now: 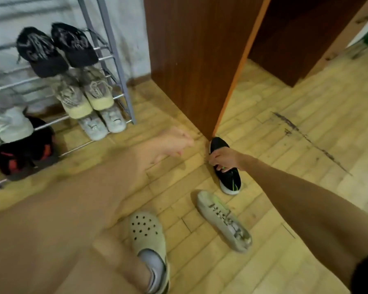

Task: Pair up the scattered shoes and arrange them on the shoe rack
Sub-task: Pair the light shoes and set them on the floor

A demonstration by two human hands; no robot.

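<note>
My right hand point(224, 159) grips a black sneaker point(229, 179) with a white sole and green stripe, on the floor at the foot of a brown door edge. My left hand point(174, 143) hovers over the floor to its left, blurred, fingers loosely relaxed and holding nothing. A single pale grey sneaker point(223, 221) lies on the floor nearer to me. The metal shoe rack point(115, 60) at the left holds a black pair point(55, 47), a beige pair point(85, 92), a white pair point(103, 122) and red-and-black shoes point(23, 155).
A brown wooden door point(196, 60) stands open just behind the black sneaker. My foot in a beige perforated clog point(149, 236) with a grey sock stands on the tiled floor point(285, 134) at the bottom centre. A dark scuff mark runs across the tiles at the right.
</note>
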